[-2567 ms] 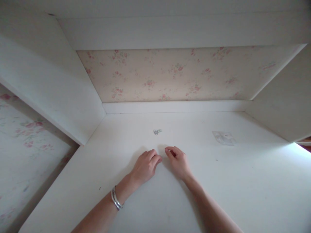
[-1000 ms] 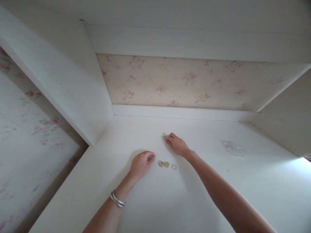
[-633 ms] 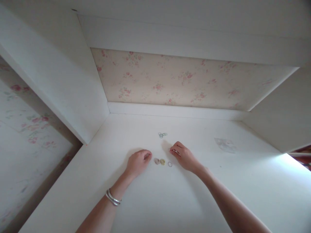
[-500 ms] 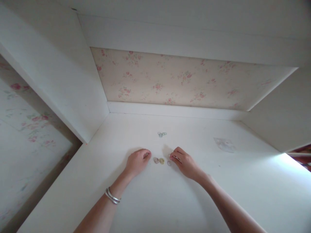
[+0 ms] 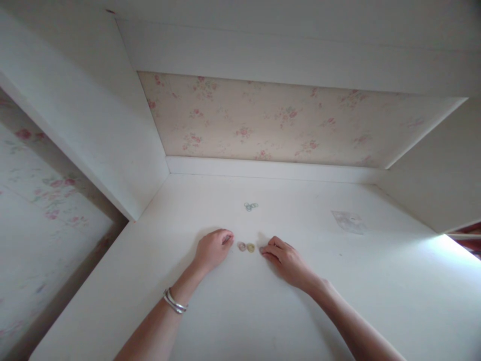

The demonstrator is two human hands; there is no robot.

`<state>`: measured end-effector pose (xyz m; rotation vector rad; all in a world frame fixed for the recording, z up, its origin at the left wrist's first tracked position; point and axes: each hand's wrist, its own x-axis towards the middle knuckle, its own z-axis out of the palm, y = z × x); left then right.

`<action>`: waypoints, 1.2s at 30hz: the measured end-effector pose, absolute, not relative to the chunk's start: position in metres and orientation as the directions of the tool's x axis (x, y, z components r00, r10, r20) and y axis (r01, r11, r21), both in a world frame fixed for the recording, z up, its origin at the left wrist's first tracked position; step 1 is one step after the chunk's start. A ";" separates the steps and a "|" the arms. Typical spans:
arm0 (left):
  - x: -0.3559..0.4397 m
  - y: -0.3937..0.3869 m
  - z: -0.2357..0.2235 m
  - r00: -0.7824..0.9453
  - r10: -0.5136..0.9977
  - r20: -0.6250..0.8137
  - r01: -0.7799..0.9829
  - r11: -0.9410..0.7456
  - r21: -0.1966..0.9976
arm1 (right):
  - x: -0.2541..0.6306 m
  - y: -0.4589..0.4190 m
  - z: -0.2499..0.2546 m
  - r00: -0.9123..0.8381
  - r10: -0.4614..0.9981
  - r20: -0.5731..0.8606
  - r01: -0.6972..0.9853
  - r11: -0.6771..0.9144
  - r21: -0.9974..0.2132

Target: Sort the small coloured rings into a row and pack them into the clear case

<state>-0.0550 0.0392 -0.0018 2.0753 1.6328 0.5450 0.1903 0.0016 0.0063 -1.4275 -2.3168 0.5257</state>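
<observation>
My right hand [image 5: 283, 256] is closed in a pinch low over the white surface, its fingertips at a small pale rubber band [image 5: 262, 249] that they partly cover. Left of those fingertips lie a small clump of yellow bands [image 5: 250, 247] and, beside it, a clump of pinkish-brown bands [image 5: 241, 246]. My left hand [image 5: 213, 249] rests on the surface just left of the clumps, fingers curled together; what is inside them, if anything, is hidden. Farther back sits a loose group of several greenish bands [image 5: 250, 206].
A clear plastic bag [image 5: 348, 222] lies flat on the white tabletop [image 5: 225, 311] to the right. White panels [image 5: 124, 165] rise at both sides, a shelf [image 5: 281, 60] hangs above, and floral wallpaper [image 5: 259, 123] covers the back.
My right hand has come slightly nearer and lower, bringing its fingertips onto the pale band that lay apart on the surface. My left hand has stayed in place.
</observation>
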 end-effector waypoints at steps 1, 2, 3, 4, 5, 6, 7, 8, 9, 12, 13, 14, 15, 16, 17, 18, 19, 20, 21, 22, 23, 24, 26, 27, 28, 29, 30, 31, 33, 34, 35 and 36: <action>-0.055 0.039 -0.002 0.228 0.973 0.040 0.800 -0.211 0.562 | 0.190 0.002 0.006 -0.420 0.900 0.113 0.768 0.419 -0.485; -0.055 0.039 -0.002 0.232 0.972 0.047 0.798 -0.218 0.561 | 0.190 0.002 0.005 -0.422 0.900 0.112 0.771 0.421 -0.477; -0.055 0.039 -0.003 0.234 0.971 0.054 0.797 -0.224 0.561 | 0.189 0.003 0.005 -0.425 0.898 0.110 0.774 0.424 -0.470; -0.055 0.039 -0.003 0.234 0.970 0.060 0.796 -0.227 0.560 | 0.189 0.003 0.005 -0.429 0.897 0.109 0.777 0.428 -0.462; -0.055 0.039 -0.002 0.233 0.970 0.064 0.797 -0.228 0.559 | 0.188 0.003 0.005 -0.435 0.894 0.110 0.778 0.434 -0.454; -0.055 0.038 -0.002 0.232 0.971 0.067 0.798 -0.229 0.558 | 0.187 0.004 0.005 -0.440 0.891 0.110 0.778 0.440 -0.449; -0.055 0.038 -0.002 0.230 0.971 0.069 0.799 -0.229 0.557 | 0.186 0.005 0.005 -0.445 0.888 0.112 0.777 0.445 -0.446; -0.055 0.038 -0.001 0.229 0.971 0.069 0.799 -0.228 0.556 | 0.186 0.005 0.005 -0.447 0.887 0.115 0.776 0.448 -0.444; -0.055 0.038 -0.001 0.230 0.971 0.070 0.799 -0.229 0.556 | 0.184 0.006 0.005 -0.447 0.887 0.118 0.776 0.450 -0.442; -0.055 0.037 0.000 0.237 0.969 0.073 0.797 -0.237 0.555 | 0.181 0.008 0.006 -0.452 0.884 0.116 0.777 0.455 -0.435; -0.055 0.037 0.000 0.239 0.968 0.073 0.798 -0.238 0.554 | 0.181 0.008 0.006 -0.455 0.883 0.113 0.778 0.456 -0.433; -0.054 0.037 0.000 0.239 0.968 0.072 0.799 -0.238 0.552 | 0.180 0.008 0.007 -0.458 0.882 0.110 0.777 0.457 -0.433; -0.054 0.037 0.000 0.239 0.969 0.069 0.801 -0.237 0.550 | 0.180 0.008 0.009 -0.460 0.881 0.108 0.775 0.458 -0.435; -0.054 0.037 0.000 0.239 0.969 0.066 0.801 -0.235 0.550 | 0.180 0.008 0.010 -0.463 0.880 0.107 0.772 0.459 -0.440; -0.054 0.037 0.000 0.238 0.969 0.064 0.801 -0.233 0.551 | 0.180 0.008 0.012 -0.465 0.878 0.109 0.766 0.461 -0.448; -0.054 0.037 0.000 0.239 0.969 0.063 0.800 -0.233 0.552 | 0.181 0.010 0.014 -0.466 0.877 0.115 0.758 0.463 -0.459; -0.054 0.037 0.001 0.241 0.968 0.062 0.798 -0.234 0.555 | 0.181 0.012 0.016 -0.459 0.879 0.126 0.752 0.461 -0.471; -0.054 0.037 0.001 0.242 0.968 0.060 0.796 -0.233 0.559 | 0.181 0.016 0.017 -0.444 0.885 0.141 0.750 0.453 -0.482; -0.054 0.037 0.001 0.240 0.969 0.056 0.794 -0.229 0.562 | 0.182 0.021 0.019 -0.419 0.894 0.155 0.753 0.438 -0.490; -0.054 0.037 0.002 0.238 0.970 0.051 0.794 -0.224 0.565 | 0.181 0.028 0.019 -0.388 0.907 0.167 0.763 0.417 -0.494; -0.054 0.037 0.002 0.235 0.971 0.047 0.795 -0.220 0.566 | 0.181 0.037 0.019 -0.357 0.919 0.171 0.777 0.393 -0.491; -0.055 0.037 0.002 0.232 0.972 0.044 0.795 -0.215 0.567 | 0.180 0.046 0.019 -0.329 0.929 0.167 0.795 0.369 -0.482; -0.055 0.037 0.003 0.224 0.974 0.043 0.794 -0.208 0.571 | 0.176 0.066 0.016 -0.290 0.946 0.145 0.837 0.324 -0.440; -0.055 0.038 0.003 0.221 0.974 0.041 0.792 -0.204 0.575 | 0.173 0.076 0.015 -0.273 0.953 0.133 0.860 0.303 -0.411; -0.054 0.038 0.004 0.220 0.975 0.037 0.790 -0.200 0.580 | 0.170 0.085 0.014 -0.259 0.959 0.119 0.882 0.285 -0.376; -0.054 0.038 0.004 0.219 0.975 0.032 0.787 -0.196 0.584 | 0.167 0.093 0.013 -0.248 0.963 0.104 0.902 0.268 -0.337; -0.054 0.038 0.004 0.221 0.975 0.026 0.787 -0.194 0.586 | 0.163 0.100 0.013 -0.239 0.967 0.087 0.921 0.254 -0.296; -0.054 0.038 0.004 0.221 0.975 0.020 0.788 -0.191 0.586 | 0.160 0.107 0.012 -0.233 0.970 0.068 0.936 0.243 -0.253; -0.054 0.037 0.004 0.221 0.975 0.012 0.791 -0.187 0.583 | 0.154 0.116 0.012 -0.229 0.973 0.037 0.956 0.232 -0.181; -0.054 0.037 0.004 0.221 0.975 0.012 0.791 -0.187 0.583 | 0.151 0.120 0.012 -0.229 0.973 0.026 0.960 0.230 -0.159; -0.054 0.038 0.004 0.223 0.975 0.014 0.790 -0.189 0.583 | 0.149 0.124 0.012 -0.230 0.973 0.021 0.962 0.231 -0.146; -0.055 0.038 0.004 0.227 0.974 0.019 0.788 -0.195 0.584 | 0.147 0.126 0.012 -0.233 0.972 0.019 0.962 0.233 -0.140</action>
